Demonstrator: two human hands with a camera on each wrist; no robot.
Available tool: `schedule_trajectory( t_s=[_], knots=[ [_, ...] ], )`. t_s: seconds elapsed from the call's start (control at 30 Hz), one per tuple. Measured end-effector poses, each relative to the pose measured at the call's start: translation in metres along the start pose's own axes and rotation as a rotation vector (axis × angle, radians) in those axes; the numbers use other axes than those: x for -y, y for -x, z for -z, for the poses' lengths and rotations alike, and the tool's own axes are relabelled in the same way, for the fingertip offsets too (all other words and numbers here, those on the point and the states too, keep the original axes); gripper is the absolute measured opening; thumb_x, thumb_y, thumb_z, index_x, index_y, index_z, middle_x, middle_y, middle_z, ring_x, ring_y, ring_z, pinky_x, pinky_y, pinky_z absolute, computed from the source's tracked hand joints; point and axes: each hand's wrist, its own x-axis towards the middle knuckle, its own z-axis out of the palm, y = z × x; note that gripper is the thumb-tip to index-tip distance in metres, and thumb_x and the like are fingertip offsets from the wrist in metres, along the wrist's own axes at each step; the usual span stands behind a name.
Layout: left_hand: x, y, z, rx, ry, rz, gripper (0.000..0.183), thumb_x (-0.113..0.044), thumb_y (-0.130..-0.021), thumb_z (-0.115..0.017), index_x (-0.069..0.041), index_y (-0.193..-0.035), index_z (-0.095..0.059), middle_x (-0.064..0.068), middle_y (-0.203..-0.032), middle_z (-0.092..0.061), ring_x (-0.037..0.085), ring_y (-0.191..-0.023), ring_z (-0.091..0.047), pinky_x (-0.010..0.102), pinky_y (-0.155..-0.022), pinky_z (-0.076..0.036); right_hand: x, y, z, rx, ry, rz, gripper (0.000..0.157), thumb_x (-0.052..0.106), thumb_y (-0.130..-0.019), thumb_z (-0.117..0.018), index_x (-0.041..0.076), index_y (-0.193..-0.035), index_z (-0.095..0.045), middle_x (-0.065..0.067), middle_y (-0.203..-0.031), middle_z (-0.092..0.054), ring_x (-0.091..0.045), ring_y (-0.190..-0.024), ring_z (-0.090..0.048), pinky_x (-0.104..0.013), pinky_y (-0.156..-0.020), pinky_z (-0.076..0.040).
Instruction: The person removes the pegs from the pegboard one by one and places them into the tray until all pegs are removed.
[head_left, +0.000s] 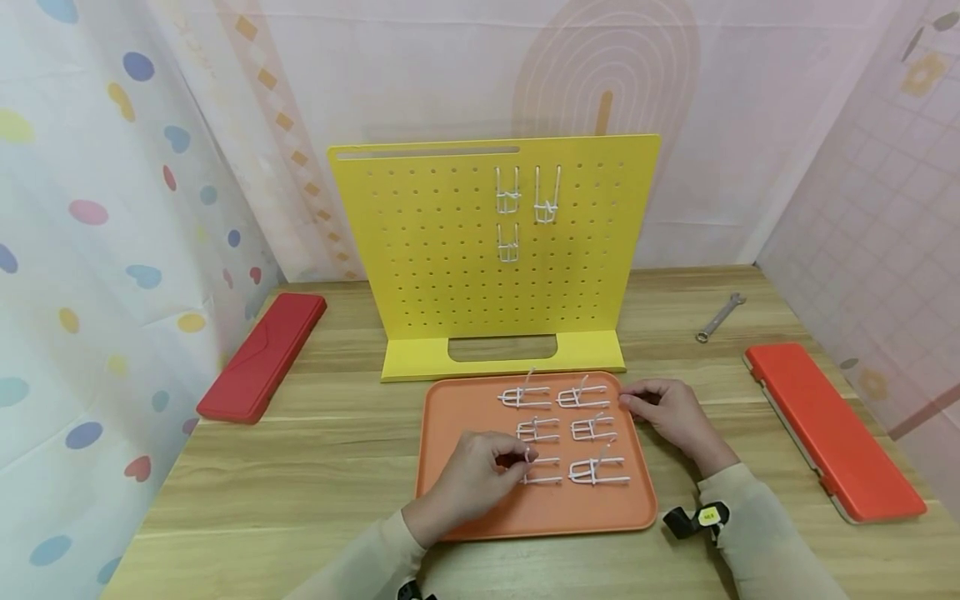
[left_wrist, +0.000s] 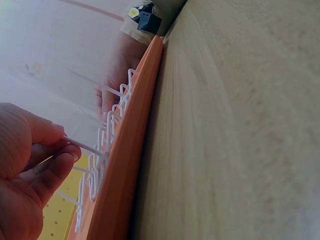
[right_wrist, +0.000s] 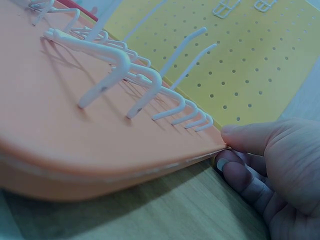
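- Head view: the left hand [head_left: 474, 473], at 8 o'clock from the tray's centre, pinches a white wire hook [head_left: 543, 480] between thumb and fingers.
- That hook lies near the middle of the orange tray [head_left: 480, 525]; five other hooks [head_left: 596, 469] share the tray, spread from 12 to 4 o'clock.
- The right hand [head_left: 671, 410] pinches the tray's rim at 2 o'clock.
- At 12 o'clock from the tray stands a yellow pegboard [head_left: 435, 250], with three hung hooks [head_left: 507, 196] from its middle up toward 1 o'clock.
- On the table [head_left: 337, 483], a red case [head_left: 262, 358] lies at 10 o'clock from the tray, a wrench [head_left: 720, 318] at 2 and an orange-red case [head_left: 836, 433] at 3.
- Left wrist view: at 8 o'clock, thumb and fingertips nip one wire stem; the right hand shows at 10 o'clock, beyond the hooks.
- Right wrist view: at 4 o'clock, the thumb lies on the tray's rim, with fingers curled beneath; hooks stretch from 11 o'clock to the centre.
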Motion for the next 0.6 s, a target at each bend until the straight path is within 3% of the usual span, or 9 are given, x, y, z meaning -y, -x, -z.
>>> schedule_trajectory(
  t_s=[0.6],
  knots=[
    [0.0026,0.0019,0.0002,0.002,-0.003,-0.025,0.007,0.0,-0.084,-0.072,-0.007,-0.084,-0.074,-0.006,-0.083,-0.07,-0.001,-0.075,-0.062,0.018,-0.066,-0.053,0.0008,0.0001,-0.0002,-0.005,0.006,0.013,0.019,0.017,-0.089,-0.07,0.001,-0.1,-0.073,-0.011,-0.091,-0.071,-0.011,-0.074,-0.062,-0.025,-0.063,-0.054]
  ],
)
